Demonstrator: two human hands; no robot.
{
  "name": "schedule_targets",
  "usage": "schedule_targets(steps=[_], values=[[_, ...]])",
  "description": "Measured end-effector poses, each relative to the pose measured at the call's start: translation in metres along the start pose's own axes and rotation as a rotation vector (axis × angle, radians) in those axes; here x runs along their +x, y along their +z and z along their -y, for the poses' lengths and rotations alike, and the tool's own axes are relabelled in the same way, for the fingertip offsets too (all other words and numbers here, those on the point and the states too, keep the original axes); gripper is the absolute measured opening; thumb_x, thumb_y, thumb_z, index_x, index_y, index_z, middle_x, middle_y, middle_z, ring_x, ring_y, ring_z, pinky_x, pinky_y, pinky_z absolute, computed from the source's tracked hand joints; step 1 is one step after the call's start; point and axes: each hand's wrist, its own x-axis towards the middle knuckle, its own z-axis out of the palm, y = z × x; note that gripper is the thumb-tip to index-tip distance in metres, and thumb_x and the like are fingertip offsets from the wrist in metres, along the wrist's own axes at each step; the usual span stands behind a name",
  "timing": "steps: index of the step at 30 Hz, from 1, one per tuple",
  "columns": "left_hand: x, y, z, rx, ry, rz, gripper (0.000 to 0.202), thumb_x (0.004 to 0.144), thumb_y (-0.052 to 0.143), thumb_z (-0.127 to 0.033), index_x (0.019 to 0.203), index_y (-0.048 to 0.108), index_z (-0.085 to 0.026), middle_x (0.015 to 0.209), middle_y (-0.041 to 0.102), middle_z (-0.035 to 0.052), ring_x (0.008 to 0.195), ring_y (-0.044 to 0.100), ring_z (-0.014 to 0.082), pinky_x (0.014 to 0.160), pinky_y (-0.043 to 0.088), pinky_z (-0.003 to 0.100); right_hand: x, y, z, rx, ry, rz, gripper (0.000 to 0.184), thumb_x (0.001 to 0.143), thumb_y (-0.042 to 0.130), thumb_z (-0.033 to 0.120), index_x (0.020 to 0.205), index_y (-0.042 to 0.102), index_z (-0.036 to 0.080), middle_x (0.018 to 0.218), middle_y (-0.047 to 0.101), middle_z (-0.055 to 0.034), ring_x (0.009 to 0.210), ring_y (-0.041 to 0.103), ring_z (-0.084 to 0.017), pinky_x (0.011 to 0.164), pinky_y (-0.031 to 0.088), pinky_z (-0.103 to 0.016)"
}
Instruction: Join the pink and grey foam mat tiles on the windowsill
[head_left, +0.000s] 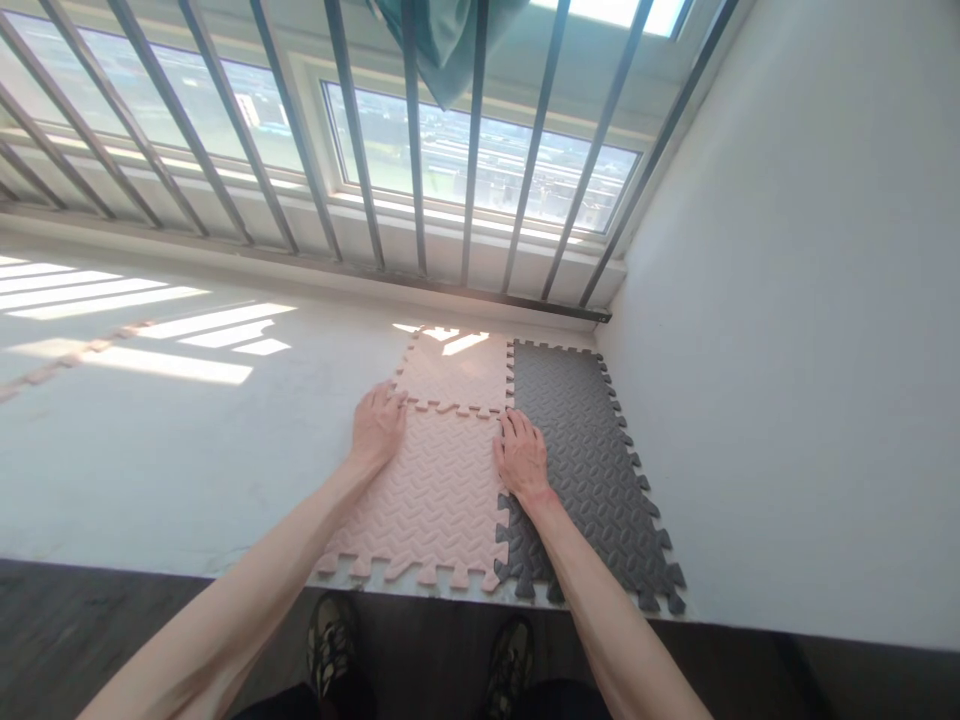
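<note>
A pink foam mat tile (442,490) with jigsaw edges lies on the white ledge in front of me. Behind it lies another pink foam tile (454,370), and the seam between them looks slightly uneven near its middle. My left hand (379,428) has its fingers curled over the front pink tile's left edge, close to the rear corner. My right hand (521,452) rests with fingers laid out across the join between that tile and the dark grey foam mat (592,470). Both palms face down, so their undersides are hidden.
Metal railing bars (472,150) stand along the back, with windows (517,160) beyond. A white wall (795,360) rises at the right. The white ledge (225,450) stretches left, with a pink jigsaw strip (79,355) on it. My shoes (332,640) are below its front edge.
</note>
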Motion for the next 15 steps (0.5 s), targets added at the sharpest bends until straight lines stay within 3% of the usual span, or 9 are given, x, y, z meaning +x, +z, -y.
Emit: schedule_targets(steps=[3,7,12,15], values=[[-0.006,-0.002,0.0,0.015,0.085,0.063,0.052,0.105,0.044,-0.031,0.151,0.061,-0.013,0.164,0.053,0.018,0.156,0.044,0.0315,0.127,0.036,0.048,0.006,-0.004,0.004,0.003,-0.005,0.03,0.051,0.109,0.046,0.031,0.155,0.054,0.011,0.163,0.056,-0.0177,0.151,0.048,-0.026,0.125,0.036,-0.042],[-0.014,-0.005,-0.007,0.092,0.086,0.148,0.069,0.105,0.048,-0.048,0.164,0.048,-0.012,0.174,0.04,0.0214,0.163,0.033,0.037,0.128,0.033,0.054,0.016,-0.009,0.002,-0.005,-0.028,0.044,0.043,0.109,0.045,0.03,0.143,0.064,0.013,0.15,0.067,-0.0169,0.141,0.058,-0.026,0.123,0.038,-0.041],[-0.017,-0.006,-0.011,0.127,0.081,0.217,0.073,0.106,0.046,-0.059,0.167,0.045,-0.02,0.18,0.026,0.019,0.168,0.02,0.0392,0.128,0.032,0.058,0.024,-0.008,-0.004,-0.02,-0.08,0.086,0.053,0.111,0.041,0.033,0.155,0.055,0.007,0.164,0.055,-0.0178,0.156,0.045,-0.027,0.13,0.031,-0.043],[-0.016,-0.004,-0.011,0.122,0.078,0.243,0.081,0.104,0.047,-0.066,0.168,0.044,-0.017,0.18,0.024,0.0217,0.168,0.019,0.0407,0.129,0.03,0.058,0.032,-0.012,-0.001,-0.056,-0.091,0.141,0.052,0.112,0.037,0.036,0.149,0.061,0.008,0.157,0.062,-0.0193,0.151,0.052,-0.028,0.131,0.028,-0.047]])
